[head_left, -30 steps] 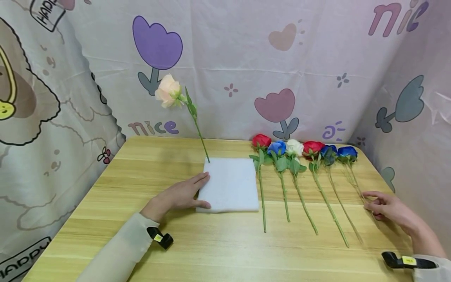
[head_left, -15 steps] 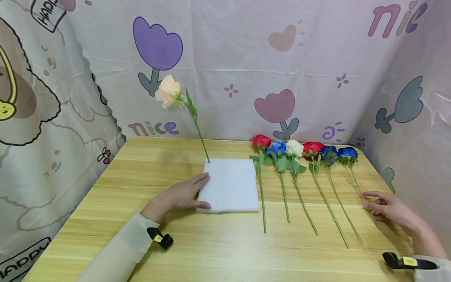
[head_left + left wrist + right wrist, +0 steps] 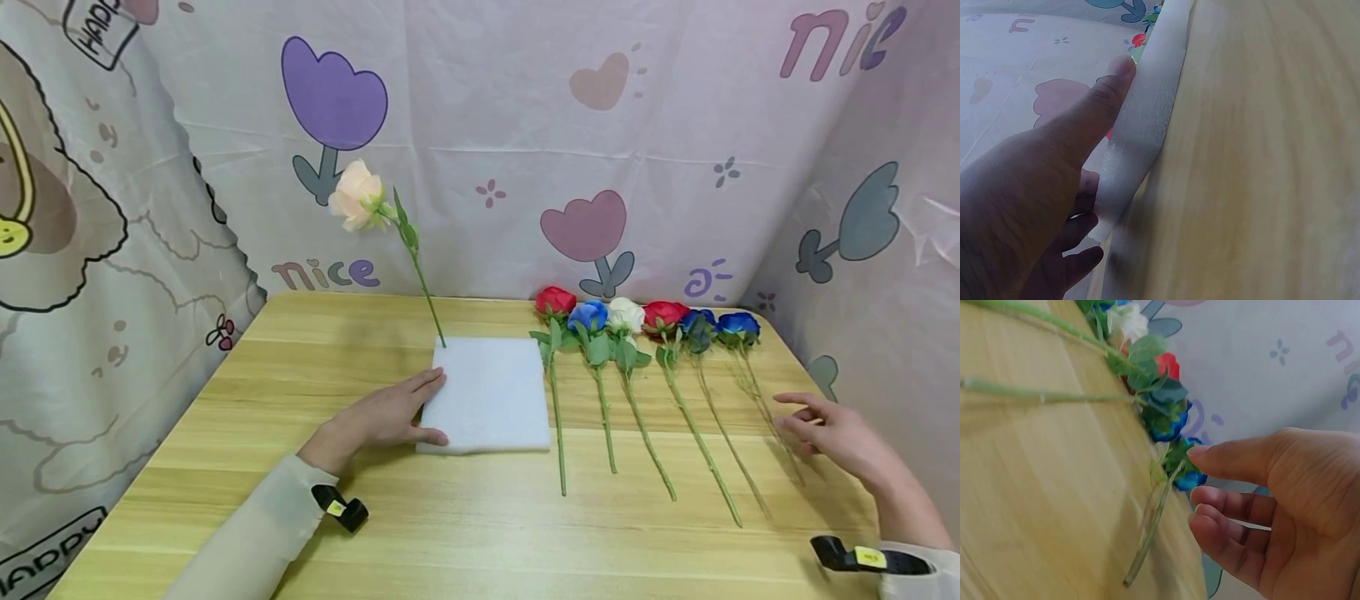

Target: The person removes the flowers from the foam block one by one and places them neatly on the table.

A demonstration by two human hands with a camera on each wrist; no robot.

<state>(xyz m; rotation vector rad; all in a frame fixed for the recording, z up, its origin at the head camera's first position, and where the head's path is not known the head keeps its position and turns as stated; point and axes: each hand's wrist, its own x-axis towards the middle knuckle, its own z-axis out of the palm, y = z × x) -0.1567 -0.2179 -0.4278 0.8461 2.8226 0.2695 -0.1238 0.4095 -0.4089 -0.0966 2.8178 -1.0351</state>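
A white square foam block (image 3: pixel 487 396) lies on the wooden table. At its back left corner a peach rose (image 3: pixel 358 197) stands in it, leaning left. My left hand (image 3: pixel 386 411) rests along the block's left side, thumb and fingertips over its top. At the far right my right hand (image 3: pixel 836 437) hovers beside the stem of the outermost blue rose (image 3: pixel 738 325), its fingers slightly bent and apart. In the right wrist view nothing is between thumb and fingers, and the blue rose's stem (image 3: pixel 1147 544) lies below them on the table.
To the right of the block, artificial roses lie in a row, heads toward the back: a red rose (image 3: pixel 556 300), a lighter blue rose (image 3: pixel 588 315), a white rose (image 3: pixel 626 315), another red rose (image 3: pixel 666 315) and a dark blue rose (image 3: pixel 699 327). A printed curtain (image 3: pixel 465 108) encloses the table.
My right hand's fingers have come off the outermost blue rose's stem and spread, rising slightly. My left hand, the block and the peach rose have stayed in place.
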